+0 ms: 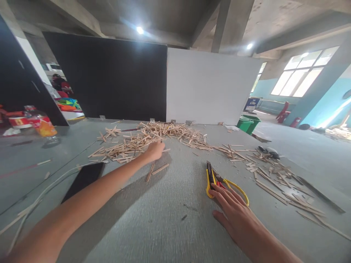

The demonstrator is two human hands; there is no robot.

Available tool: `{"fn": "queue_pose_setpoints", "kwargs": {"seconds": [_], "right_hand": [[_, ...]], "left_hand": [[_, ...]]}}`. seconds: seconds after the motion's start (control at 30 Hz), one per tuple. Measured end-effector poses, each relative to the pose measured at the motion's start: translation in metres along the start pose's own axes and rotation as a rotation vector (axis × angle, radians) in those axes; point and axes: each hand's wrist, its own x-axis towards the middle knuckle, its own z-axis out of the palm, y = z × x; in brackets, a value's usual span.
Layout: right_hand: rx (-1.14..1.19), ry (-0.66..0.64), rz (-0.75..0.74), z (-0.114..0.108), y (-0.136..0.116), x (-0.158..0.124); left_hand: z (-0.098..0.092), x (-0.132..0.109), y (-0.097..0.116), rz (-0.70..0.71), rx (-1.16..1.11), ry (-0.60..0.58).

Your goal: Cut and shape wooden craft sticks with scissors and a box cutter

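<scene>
Left hand (155,150) fingers curl out of sight at stick pile (153,135), grip unclear. Right hand (233,213) overlaps utility knife (210,179) butt. Forearms cropped at bottom edge.

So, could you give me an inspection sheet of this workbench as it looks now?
Surface: grey table, textured, a few dark marks.
Job's things: pile of wooden sticks; yellow utility knife; yellow-handled snips beside it.
Clutter: stick scraps at right; black phone at left; bottle far left.
Grips: left hand curled at the pile's edge, hold unclear; right hand flat, open, fingertips at the knife.
Cables: white cable beside the phone.
Surroundings: black panel and white panel behind the table; green bin; bright windows.
</scene>
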Motion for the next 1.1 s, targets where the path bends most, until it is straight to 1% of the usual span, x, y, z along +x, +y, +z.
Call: {"fn": "queue_pose_setpoints", "kwargs": {"seconds": [0.1, 0.17, 0.3, 0.43, 0.53, 0.6, 0.67, 0.73, 0.8, 0.83, 0.9, 0.93, 1.0, 1.1], "right_hand": [[-0.079, 0.144, -0.009, 0.006, 0.002, 0.0], [-0.118, 0.222, 0.013, 0.011, 0.005, 0.0], [-0.152, 0.293, 0.068, 0.02, 0.012, 0.001], [-0.159, 0.361, 0.062, 0.022, 0.015, 0.003], [-0.121, 0.377, -0.048, 0.012, 0.006, 0.005], [-0.051, 0.33, -0.182, 0.001, -0.005, 0.006], [0.066, 0.252, -0.322, -0.011, -0.018, 0.005], [0.127, 0.223, -0.429, -0.018, -0.027, 0.002], [0.158, 0.242, -0.475, -0.019, -0.032, -0.001], [0.181, 0.263, -0.455, -0.018, -0.032, -0.002], [0.246, 0.314, -0.351, -0.011, -0.029, -0.005], [0.271, 0.331, -0.294, -0.008, -0.027, -0.005], [0.296, 0.328, -0.21, -0.003, -0.02, -0.005], [0.33, 0.287, -0.126, -0.002, -0.011, 0.0]], "left_hand": [[0.001, -0.015, 0.007, 0.046, -0.098, -0.003], [0.0, -0.028, 0.017, 0.108, -0.184, -0.021], [0.005, -0.063, 0.044, 0.257, -0.365, -0.101], [0.022, -0.105, 0.073, 0.349, -0.514, -0.127], [0.037, -0.135, 0.093, 0.411, -0.643, -0.166], [0.044, -0.15, 0.104, 0.452, -0.727, -0.209], [0.047, -0.16, 0.113, 0.461, -0.795, -0.22], [0.048, -0.166, 0.121, 0.457, -0.851, -0.239], [0.047, -0.169, 0.126, 0.456, -0.884, -0.27], [0.046, -0.169, 0.128, 0.456, -0.886, -0.283], [0.043, -0.166, 0.129, 0.451, -0.857, -0.284], [0.042, -0.163, 0.127, 0.441, -0.825, -0.266], [0.04, -0.152, 0.118, 0.405, -0.729, -0.194], [0.043, -0.124, 0.094, 0.325, -0.523, -0.02]]}}
